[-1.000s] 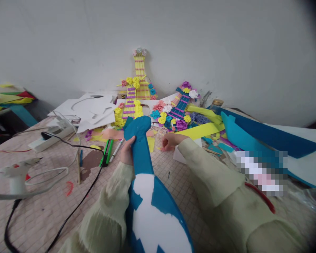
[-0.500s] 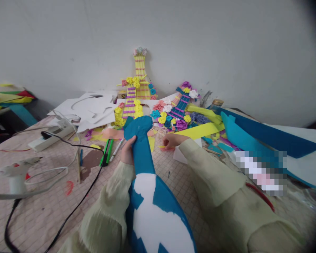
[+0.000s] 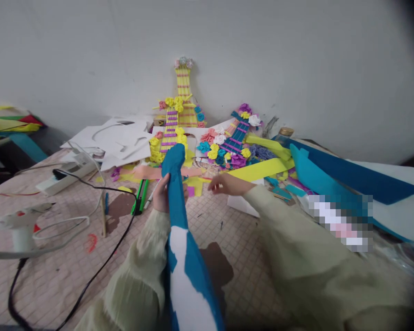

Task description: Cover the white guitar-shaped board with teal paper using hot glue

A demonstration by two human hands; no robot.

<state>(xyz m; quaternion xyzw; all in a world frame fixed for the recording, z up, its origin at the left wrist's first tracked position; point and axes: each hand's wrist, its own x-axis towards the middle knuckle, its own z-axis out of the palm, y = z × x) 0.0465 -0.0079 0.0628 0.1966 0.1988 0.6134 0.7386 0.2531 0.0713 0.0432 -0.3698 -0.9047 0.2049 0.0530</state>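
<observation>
A long-necked, instrument-like shape (image 3: 177, 197), covered in blue with bare white areas on its body, is tilted partly edge-on in front of me. My left hand (image 3: 161, 195) is wrapped round its neck just below the rounded head. To the right of the neck, my right hand (image 3: 224, 185) hangs over the table near the yellow scraps, its fingers curled but apart and nothing visible between them. Beneath the hands lie a yellow scrap (image 3: 198, 187) and a salmon-coloured strip (image 3: 146, 173). The shape's lower end runs out of view.
Decorated yellow (image 3: 184, 87) and blue (image 3: 236, 138) instrument shapes stand at the back. A glue gun (image 3: 22, 225), power strip (image 3: 67, 174), cables and green cutter (image 3: 140, 197) lie left. White sheets (image 3: 124, 142) lie behind them. Blue sheets (image 3: 352, 170) are at right.
The blue shape has turned more edge-on and its body has swung left, with my left hand still round the neck. My right hand has shifted slightly and its fingers have loosened.
</observation>
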